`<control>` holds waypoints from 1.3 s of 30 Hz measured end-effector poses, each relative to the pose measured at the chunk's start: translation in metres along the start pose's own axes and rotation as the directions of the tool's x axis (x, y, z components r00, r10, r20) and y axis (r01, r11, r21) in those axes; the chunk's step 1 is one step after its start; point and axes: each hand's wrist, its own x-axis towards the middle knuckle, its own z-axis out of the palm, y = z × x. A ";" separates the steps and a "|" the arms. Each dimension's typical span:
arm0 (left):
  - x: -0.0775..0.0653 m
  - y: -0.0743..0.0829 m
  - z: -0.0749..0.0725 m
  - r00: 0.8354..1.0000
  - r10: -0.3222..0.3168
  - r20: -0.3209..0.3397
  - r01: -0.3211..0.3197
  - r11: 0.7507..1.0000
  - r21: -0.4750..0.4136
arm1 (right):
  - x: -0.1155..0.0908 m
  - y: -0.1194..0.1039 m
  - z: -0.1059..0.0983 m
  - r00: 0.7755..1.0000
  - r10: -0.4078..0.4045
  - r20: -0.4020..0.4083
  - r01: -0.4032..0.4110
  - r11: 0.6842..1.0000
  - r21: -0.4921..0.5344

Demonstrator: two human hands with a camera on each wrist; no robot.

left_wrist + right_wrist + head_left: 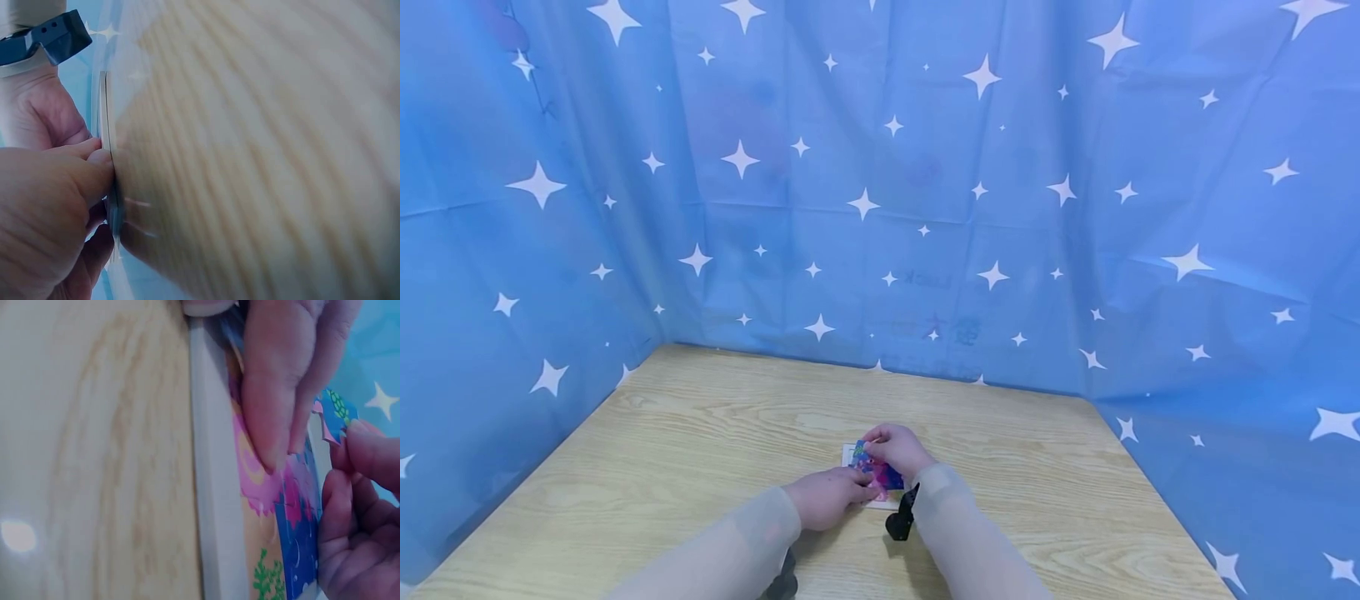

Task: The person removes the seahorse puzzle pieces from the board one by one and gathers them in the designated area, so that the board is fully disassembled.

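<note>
A small colourful jigsaw puzzle [886,477] lies in a white frame [848,454] on the wooden table [700,433]. My left hand [829,497] rests at its near left side; straight fingertips [269,419] press on the pink part of the picture [262,487], and the thumb [94,178] touches the frame's edge [104,112]. At the puzzle's far side my right hand [897,446] pinches a loose blue and green puzzle piece [332,417] just above the picture. Both hands hide most of the puzzle in the head view.
Blue curtains with white stars [925,183] close in the table on the left, back and right. A black wrist camera [901,517] sits on my right forearm, its strap [53,39] visible in the left wrist view. Bare wood [1060,483] surrounds the puzzle.
</note>
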 end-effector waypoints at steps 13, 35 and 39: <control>-0.002 0.001 -0.001 1.000 0.006 0.002 -0.006 0.999 0.041 | 0.004 0.016 -0.028 0.998 -0.040 0.043 0.039 0.999 0.034; -0.003 0.004 -0.001 0.996 -0.086 0.011 0.086 0.995 -0.052 | -0.013 0.045 -0.110 0.987 0.112 -0.117 -0.126 0.985 -0.121; -0.003 0.003 0.001 0.996 -0.083 0.013 0.083 0.995 -0.047 | -0.015 0.049 -0.116 0.988 0.099 -0.121 -0.120 0.976 -0.182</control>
